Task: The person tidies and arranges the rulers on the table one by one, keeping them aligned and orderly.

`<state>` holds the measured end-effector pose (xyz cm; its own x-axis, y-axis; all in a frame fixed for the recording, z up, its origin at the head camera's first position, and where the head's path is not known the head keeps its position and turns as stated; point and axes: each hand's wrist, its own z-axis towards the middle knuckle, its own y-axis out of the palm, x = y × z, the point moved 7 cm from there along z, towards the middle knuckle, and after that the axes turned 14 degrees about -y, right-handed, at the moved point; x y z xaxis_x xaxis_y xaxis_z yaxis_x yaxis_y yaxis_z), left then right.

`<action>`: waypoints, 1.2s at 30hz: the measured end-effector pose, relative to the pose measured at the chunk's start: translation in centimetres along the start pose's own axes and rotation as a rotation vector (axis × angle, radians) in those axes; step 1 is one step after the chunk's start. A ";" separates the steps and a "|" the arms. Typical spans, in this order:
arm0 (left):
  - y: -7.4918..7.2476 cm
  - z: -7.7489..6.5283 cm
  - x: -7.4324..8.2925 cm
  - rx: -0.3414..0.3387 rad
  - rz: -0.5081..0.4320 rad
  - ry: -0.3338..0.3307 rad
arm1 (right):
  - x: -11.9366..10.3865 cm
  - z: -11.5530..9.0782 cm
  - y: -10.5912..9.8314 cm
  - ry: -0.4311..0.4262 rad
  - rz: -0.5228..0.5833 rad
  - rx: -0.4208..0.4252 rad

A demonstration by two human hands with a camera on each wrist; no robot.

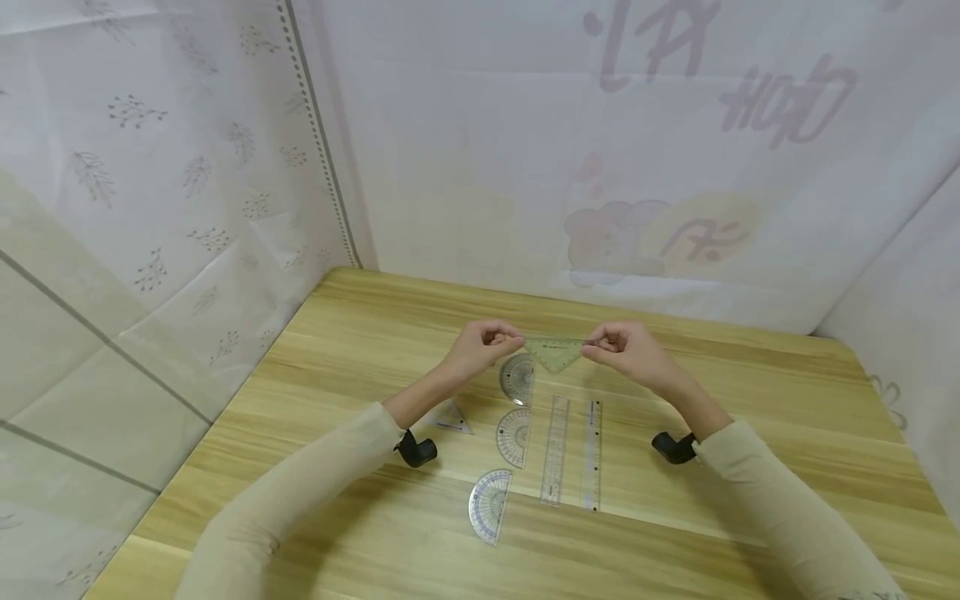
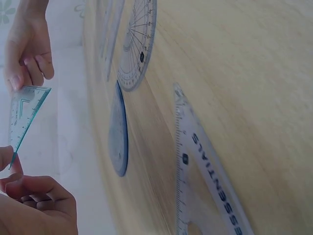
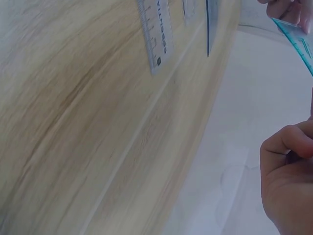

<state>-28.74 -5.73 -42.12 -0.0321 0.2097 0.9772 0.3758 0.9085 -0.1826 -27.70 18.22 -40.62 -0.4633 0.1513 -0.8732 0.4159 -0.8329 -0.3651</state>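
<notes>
A clear greenish set square [image 1: 553,355] is held up over the far part of the table, its long edge at the top and a corner pointing down. My left hand [image 1: 487,345] pinches its left end between thumb and fingers. The opposite end is pinched by my right hand [image 1: 628,352]. The left wrist view shows the same set square [image 2: 24,115] stretched between both hands, off the tabletop. Below it lie a column of three clear protractors, the nearest to the hands being a greyish protractor [image 1: 516,379].
On the wooden table [image 1: 795,433] lie a middle protractor [image 1: 513,437], a front protractor [image 1: 491,505], and two clear rulers, one left [image 1: 555,450] and one right [image 1: 593,454]. A smaller set square [image 1: 452,418] lies near the left forearm. A printed white curtain [image 1: 465,167] hangs behind.
</notes>
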 end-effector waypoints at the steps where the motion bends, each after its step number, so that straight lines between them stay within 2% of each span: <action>1: -0.1 0.0 -0.1 0.003 -0.003 -0.008 | 0.1 0.0 0.0 0.001 0.000 0.007; 16: -1.8 -0.9 -0.9 0.034 0.000 -0.034 | 0.2 0.8 1.8 -0.013 0.004 0.021; 22: -3.0 -1.8 -1.8 0.051 -0.039 -0.082 | 0.0 1.6 3.1 -0.022 0.005 0.022; 28: -4.2 -2.4 -2.4 0.057 -0.096 -0.083 | -0.5 2.8 4.6 -0.050 0.014 0.049; 36: -5.1 -3.2 -3.5 0.071 -0.091 -0.124 | -0.8 4.1 6.5 -0.041 0.013 0.070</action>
<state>-27.55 -12.27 -44.30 -0.1788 0.1647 0.9700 0.3003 0.9480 -0.1057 -27.88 10.52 -40.98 -0.4902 0.1192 -0.8634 0.3672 -0.8702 -0.3286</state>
